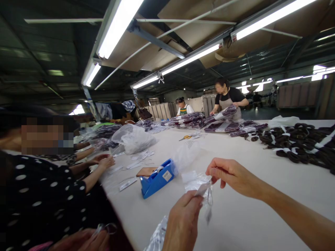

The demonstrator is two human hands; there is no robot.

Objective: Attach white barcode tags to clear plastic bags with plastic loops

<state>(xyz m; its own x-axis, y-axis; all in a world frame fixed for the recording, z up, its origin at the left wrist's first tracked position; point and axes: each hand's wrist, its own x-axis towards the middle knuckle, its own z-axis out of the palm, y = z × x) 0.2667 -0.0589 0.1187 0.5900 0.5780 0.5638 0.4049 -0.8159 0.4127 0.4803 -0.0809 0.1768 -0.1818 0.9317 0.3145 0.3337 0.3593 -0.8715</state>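
Note:
My left hand [184,218] is closed around the lower end of a small pale hang tag [202,188]. At the tag's upper end, my right hand [226,174] pinches its thin cord between thumb and fingertips. The cord hangs in a loop below, with a small blurred piece dangling from it. Just behind the tag, clear plastic bags [192,177] lie on the white table [235,216]. More clear plastic packaging [157,235] is at the near edge, left of my left wrist.
A blue tape dispenser [157,178] stands left of my hands beside a brown flat piece [146,171]. Yellow-handled scissors [185,138] lie farther back. Dark corded bundles [295,141] fill the right; bagged purple goods [188,120] line the far side. Co-workers sit at left and work opposite.

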